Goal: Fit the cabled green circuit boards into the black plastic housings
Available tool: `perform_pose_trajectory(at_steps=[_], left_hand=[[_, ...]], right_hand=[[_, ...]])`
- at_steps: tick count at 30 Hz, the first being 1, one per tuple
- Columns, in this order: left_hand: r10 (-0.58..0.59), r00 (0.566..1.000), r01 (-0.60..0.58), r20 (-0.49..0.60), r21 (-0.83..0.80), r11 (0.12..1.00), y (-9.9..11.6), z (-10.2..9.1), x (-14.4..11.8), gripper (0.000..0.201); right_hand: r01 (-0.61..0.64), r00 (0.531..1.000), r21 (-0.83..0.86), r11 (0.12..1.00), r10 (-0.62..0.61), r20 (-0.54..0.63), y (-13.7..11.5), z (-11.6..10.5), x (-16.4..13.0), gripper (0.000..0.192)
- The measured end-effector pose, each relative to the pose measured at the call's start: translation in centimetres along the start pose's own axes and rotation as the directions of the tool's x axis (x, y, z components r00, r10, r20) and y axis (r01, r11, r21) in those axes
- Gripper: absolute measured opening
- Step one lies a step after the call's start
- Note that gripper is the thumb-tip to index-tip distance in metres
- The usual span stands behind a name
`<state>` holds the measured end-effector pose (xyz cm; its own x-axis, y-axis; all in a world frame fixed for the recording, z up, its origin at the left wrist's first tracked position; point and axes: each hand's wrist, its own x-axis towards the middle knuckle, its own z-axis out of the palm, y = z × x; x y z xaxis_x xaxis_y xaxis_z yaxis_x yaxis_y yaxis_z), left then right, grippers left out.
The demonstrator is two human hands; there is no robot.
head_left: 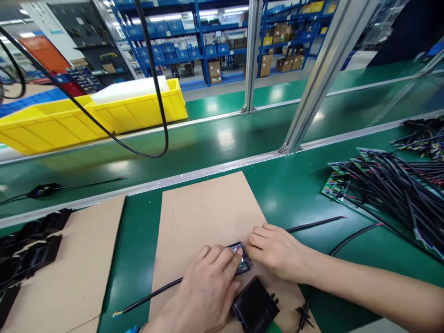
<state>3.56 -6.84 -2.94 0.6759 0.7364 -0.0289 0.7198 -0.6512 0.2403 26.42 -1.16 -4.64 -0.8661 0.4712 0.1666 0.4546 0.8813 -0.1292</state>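
Observation:
A small black plastic case (245, 267) with a circuit board (239, 252) inside lies on the cardboard sheet (204, 208). My left hand (211, 282) is closed over its left side, fingertips pressing on the board. At the case's right edge, my right hand (272, 249) has its fingers curled together; what they pinch is hidden. One black cable (315, 224) passes behind that hand. Another black cable (152, 293), with bare coloured wire ends, comes out left of my left hand. Just below the case, a black plastic cover (255, 305) lies close to my left thumb.
Several circuit boards with black cables (391, 185) are heaped on the green bench at right. Black plastic housings (34, 249) sit on another cardboard sheet (83, 259) at left. Metal posts (312, 78) rise beyond the bench. A black cable loop (161, 115) hangs before yellow bins (138, 111).

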Motion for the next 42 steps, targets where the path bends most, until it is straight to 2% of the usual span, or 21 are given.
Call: perform_pose_trajectory(at_steps=[3,5,7,9,10,12,14,16,17,18,19,21,22,24,25,27,29,32,36,39,42], left_hand=[[-0.115,0.975,0.102,-0.188,-0.081,0.992,-0.8,1.2,-0.4,0.061],[-0.144,0.96,0.123,-0.239,-0.102,0.987,-1.8,1.3,-0.4,0.063],[-0.158,0.962,0.142,-0.222,-0.088,0.986,-3.8,-0.4,0.2,0.054],[-0.207,0.954,0.21,-0.216,-0.012,0.978,-6.8,-3.7,1.7,0.05],[-0.277,0.938,0.295,-0.211,0.059,0.954,-8.7,-5.6,2.7,0.05],[-0.331,0.912,0.365,-0.243,0.111,0.924,-12.9,-9.3,5.3,0.053],[-0.378,0.89,0.417,-0.254,0.122,0.9,-16.9,-11.6,8.1,0.055],[-0.431,0.859,0.473,-0.276,0.107,0.874,-19.6,-11.7,10.2,0.063],[-0.451,0.845,0.494,-0.287,0.095,0.864,-20.3,-11.2,10.7,0.066],[-0.463,0.835,0.505,-0.297,0.082,0.859,-20.3,-10.3,10.8,0.068],[-0.464,0.833,0.504,-0.3,0.067,0.861,-19.7,-9.3,10.4,0.068],[-0.44,0.854,0.466,-0.279,0.032,0.884,-16.8,-7.1,8.4,0.06],[-0.417,0.872,0.434,-0.256,0.009,0.901,-14.5,-6.1,6.9,0.054],[-0.363,0.914,0.359,-0.181,-0.055,0.932,-9.1,-4.1,3.8,0.042],[-0.319,0.939,0.306,-0.133,-0.105,0.946,-6.3,-3.1,2.3,0.041],[-0.194,0.981,0.182,-0.012,-0.293,0.939,-1.5,-1.0,0.1,0.058],[-0.057,0.998,0.044,-0.026,-0.347,0.937,1.6,1.0,-1.1,0.076],[0.003,0.997,-0.03,-0.075,-0.353,0.935,3.0,2.3,-1.3,0.067],[-0.064,0.993,0.019,-0.094,-0.421,0.907,2.4,-0.3,-1.1,0.056],[-0.111,0.99,0.033,-0.084,-0.63,0.776,2.3,-2.6,-1.4,0.045],[-0.164,0.983,0.037,-0.081,-0.791,0.611,2.4,-3.2,-1.6,0.061]], right_hand=[[-0.011,0.997,0.02,1.0,0.013,-0.076,0.2,0.9,0.0,0.015],[0.006,0.992,-0.005,1.0,-0.006,-0.124,1.0,0.8,0.2,0.017],[-0.02,0.991,-0.077,0.997,0.01,-0.135,3.1,-0.4,0.6,0.019],[-0.14,0.981,-0.163,0.977,0.116,-0.153,6.7,-2.6,1.3,0.024],[-0.234,0.962,-0.189,0.954,0.199,-0.189,9.0,-3.9,1.7,0.024],[-0.382,0.905,-0.196,0.903,0.323,-0.276,13.6,-6.5,2.6,0.024],[-0.539,0.806,-0.167,0.826,0.447,-0.389,17.1,-8.3,3.4,0.028],[-0.626,0.725,-0.118,0.771,0.52,-0.452,18.1,-9.1,3.7,0.034],[-0.632,0.716,-0.098,0.769,0.531,-0.453,17.5,-9.0,3.6,0.036],[-0.61,0.736,-0.087,0.788,0.522,-0.432,16.1,-8.8,3.3,0.034],[-0.556,0.782,-0.065,0.829,0.495,-0.379,14.2,-8.3,2.7,0.029],[-0.376,0.904,0.012,0.927,0.369,-0.213,9.1,-7.2,0.7,0.012],[-0.257,0.959,0.174,0.951,0.273,-0.072,6.3,-6.7,-0.5,0.006],[-0.167,0.981,0.412,0.896,0.11,0.16,1.3,-5.6,-2.8,0.016],[-0.153,0.979,0.443,0.883,0.076,0.188,-0.7,-5.2,-3.9,0.018],[-0.133,0.975,0.434,0.891,0.038,0.22,-3.3,-4.5,-5.3,0.018],[-0.134,0.97,0.426,0.895,0.029,0.243,-4.4,-4.2,-5.9,0.017],[-0.195,0.957,0.526,0.828,0.043,0.288,-4.2,-4.5,-5.8,0.012],[-0.205,0.976,0.625,0.754,0.108,0.19,-3.3,-5.7,-5.1,0.013],[-0.182,0.983,0.616,0.766,0.156,0.096,-3.3,-6.0,-4.3,0.017],[-0.215,0.976,0.541,0.813,0.204,0.08,-3.5,-6.0,-3.3,0.018]])
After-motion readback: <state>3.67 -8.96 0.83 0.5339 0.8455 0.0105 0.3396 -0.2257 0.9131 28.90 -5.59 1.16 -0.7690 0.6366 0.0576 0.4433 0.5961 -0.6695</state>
